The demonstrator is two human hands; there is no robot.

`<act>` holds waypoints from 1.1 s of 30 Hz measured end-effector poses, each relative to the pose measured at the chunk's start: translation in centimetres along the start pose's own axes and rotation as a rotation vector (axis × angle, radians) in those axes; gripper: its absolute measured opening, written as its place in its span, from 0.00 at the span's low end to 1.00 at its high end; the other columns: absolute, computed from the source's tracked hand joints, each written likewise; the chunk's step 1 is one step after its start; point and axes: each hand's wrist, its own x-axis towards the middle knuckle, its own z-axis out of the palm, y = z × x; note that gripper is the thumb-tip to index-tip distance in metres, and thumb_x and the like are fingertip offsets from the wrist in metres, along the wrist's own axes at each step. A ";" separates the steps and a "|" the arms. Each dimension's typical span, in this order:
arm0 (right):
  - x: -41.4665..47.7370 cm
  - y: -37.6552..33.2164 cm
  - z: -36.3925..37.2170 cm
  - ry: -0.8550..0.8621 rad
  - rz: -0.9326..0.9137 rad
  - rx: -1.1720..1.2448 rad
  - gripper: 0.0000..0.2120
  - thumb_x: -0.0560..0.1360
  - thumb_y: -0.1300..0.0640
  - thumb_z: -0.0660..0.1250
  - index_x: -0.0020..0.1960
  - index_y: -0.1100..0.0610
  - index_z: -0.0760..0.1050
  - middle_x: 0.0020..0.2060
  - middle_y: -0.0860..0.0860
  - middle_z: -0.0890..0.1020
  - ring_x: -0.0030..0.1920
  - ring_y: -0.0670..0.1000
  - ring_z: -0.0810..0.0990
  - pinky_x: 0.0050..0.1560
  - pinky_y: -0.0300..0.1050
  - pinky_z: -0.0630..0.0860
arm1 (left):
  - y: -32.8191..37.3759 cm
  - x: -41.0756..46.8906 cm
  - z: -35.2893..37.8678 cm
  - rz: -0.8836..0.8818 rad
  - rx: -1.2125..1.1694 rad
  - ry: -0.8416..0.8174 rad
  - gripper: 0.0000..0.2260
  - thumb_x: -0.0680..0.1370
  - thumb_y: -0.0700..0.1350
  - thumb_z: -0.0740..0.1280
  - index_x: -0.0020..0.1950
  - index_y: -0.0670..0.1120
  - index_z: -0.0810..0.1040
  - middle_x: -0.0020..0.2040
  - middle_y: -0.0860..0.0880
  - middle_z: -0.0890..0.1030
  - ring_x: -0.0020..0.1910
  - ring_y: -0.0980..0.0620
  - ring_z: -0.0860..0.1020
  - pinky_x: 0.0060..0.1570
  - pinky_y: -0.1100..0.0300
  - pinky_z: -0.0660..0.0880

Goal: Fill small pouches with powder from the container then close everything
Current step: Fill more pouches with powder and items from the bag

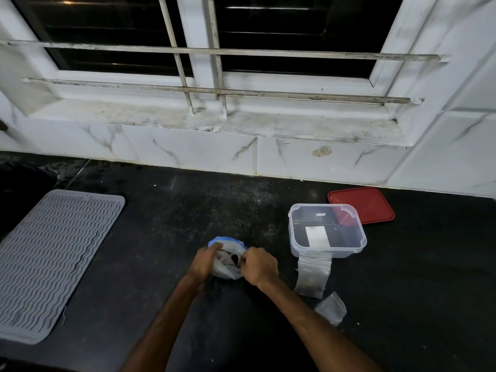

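A small loose pouch (331, 308) lies nearest you on the black counter (161, 224). Your left hand (205, 260) and right hand (259, 264) both pinch the blue-edged plastic bag (226, 273). Further back stands the open clear container (326, 229), then its red lid (362, 204).

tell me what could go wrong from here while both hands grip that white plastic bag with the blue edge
1. The left hand and right hand both grip the white plastic bag with the blue edge; a sharp tug could spill its contents on the black counter.
2. The small clear pouches lie loose beside the right forearm, and a sweep could scatter them.
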 end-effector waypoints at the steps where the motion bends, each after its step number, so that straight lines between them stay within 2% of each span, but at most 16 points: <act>1: 0.1 0.2 -0.1 -0.032 0.023 0.050 0.10 0.77 0.53 0.64 0.51 0.56 0.81 0.45 0.53 0.85 0.45 0.54 0.84 0.46 0.46 0.79 | 0.0 0.1 0.0 0.025 0.008 -0.028 0.09 0.79 0.43 0.64 0.47 0.41 0.82 0.43 0.41 0.84 0.44 0.45 0.82 0.44 0.54 0.78; 4: 0.1 1.0 -0.1 -0.143 0.063 0.257 0.11 0.78 0.53 0.62 0.44 0.54 0.81 0.34 0.51 0.84 0.26 0.48 0.78 0.37 0.42 0.79 | -0.4 0.2 -0.1 0.076 0.068 -0.048 0.07 0.77 0.37 0.65 0.51 0.38 0.81 0.46 0.39 0.84 0.46 0.42 0.83 0.44 0.51 0.79; 6: 0.0 1.4 -0.4 -0.187 0.082 0.361 0.11 0.78 0.54 0.61 0.42 0.53 0.81 0.31 0.50 0.82 0.22 0.46 0.75 0.32 0.41 0.77 | -0.6 0.6 -0.2 0.057 0.074 -0.036 0.08 0.76 0.35 0.65 0.54 0.36 0.79 0.48 0.38 0.84 0.45 0.44 0.82 0.41 0.54 0.79; 8: 0.0 1.6 -0.5 -0.199 0.099 0.408 0.11 0.78 0.57 0.61 0.45 0.54 0.82 0.31 0.50 0.82 0.23 0.46 0.76 0.32 0.40 0.76 | -0.4 0.8 -0.1 0.068 0.140 -0.025 0.09 0.76 0.37 0.66 0.56 0.39 0.74 0.49 0.42 0.81 0.45 0.47 0.80 0.41 0.55 0.77; 10: 0.1 1.7 -0.5 -0.197 0.112 0.452 0.10 0.78 0.57 0.62 0.47 0.55 0.82 0.31 0.50 0.82 0.24 0.47 0.77 0.32 0.39 0.76 | -0.2 1.0 0.0 0.128 0.258 -0.009 0.09 0.78 0.39 0.64 0.57 0.41 0.69 0.48 0.45 0.77 0.45 0.49 0.77 0.46 0.52 0.76; 15: 0.7 2.3 -0.5 -0.156 0.063 0.489 0.09 0.78 0.52 0.65 0.41 0.50 0.81 0.31 0.50 0.84 0.25 0.45 0.78 0.38 0.41 0.79 | -0.2 1.2 0.0 0.184 0.441 0.152 0.09 0.80 0.47 0.63 0.57 0.45 0.71 0.49 0.47 0.79 0.46 0.49 0.77 0.44 0.56 0.72; 19: 0.7 2.9 -1.4 -0.162 0.073 0.590 0.08 0.78 0.55 0.67 0.48 0.56 0.83 0.31 0.50 0.83 0.24 0.43 0.75 0.26 0.32 0.71 | -0.5 1.5 0.0 0.188 0.496 0.217 0.12 0.79 0.50 0.64 0.58 0.45 0.72 0.52 0.45 0.81 0.49 0.46 0.79 0.45 0.55 0.72; 21: 0.7 3.0 -2.0 -0.192 0.101 0.654 0.08 0.78 0.56 0.67 0.48 0.57 0.83 0.31 0.50 0.82 0.24 0.43 0.74 0.23 0.32 0.67 | -0.3 1.4 0.2 0.209 0.527 0.228 0.12 0.79 0.51 0.64 0.59 0.46 0.72 0.53 0.45 0.81 0.50 0.45 0.79 0.45 0.56 0.71; 24: 0.4 3.3 -2.9 -0.286 0.111 0.717 0.08 0.77 0.55 0.67 0.47 0.57 0.84 0.32 0.50 0.82 0.25 0.43 0.73 0.25 0.33 0.65 | 0.1 1.2 0.6 0.241 0.565 0.243 0.12 0.80 0.49 0.63 0.61 0.45 0.71 0.54 0.44 0.80 0.52 0.44 0.79 0.46 0.56 0.71; 28: -0.7 4.2 -4.3 -0.375 0.089 0.681 0.09 0.77 0.52 0.68 0.49 0.56 0.84 0.34 0.47 0.83 0.28 0.42 0.73 0.29 0.33 0.65 | 0.4 0.9 0.8 0.236 0.516 0.216 0.13 0.79 0.44 0.63 0.62 0.43 0.70 0.57 0.42 0.79 0.54 0.42 0.78 0.49 0.53 0.72; 30: -1.6 5.0 -5.3 -0.378 0.075 0.686 0.09 0.77 0.52 0.68 0.49 0.55 0.84 0.35 0.46 0.83 0.29 0.41 0.73 0.30 0.33 0.65 | 0.5 0.6 0.8 0.243 0.499 0.172 0.18 0.76 0.43 0.67 0.64 0.42 0.69 0.61 0.41 0.76 0.57 0.43 0.76 0.55 0.50 0.73; 33: -3.2 7.2 -7.1 -0.357 0.062 0.702 0.09 0.78 0.50 0.67 0.50 0.52 0.84 0.35 0.44 0.84 0.31 0.41 0.74 0.31 0.34 0.66 | 0.7 -0.1 1.3 0.333 0.604 0.149 0.33 0.70 0.44 0.74 0.71 0.41 0.63 0.69 0.39 0.67 0.69 0.40 0.68 0.66 0.44 0.68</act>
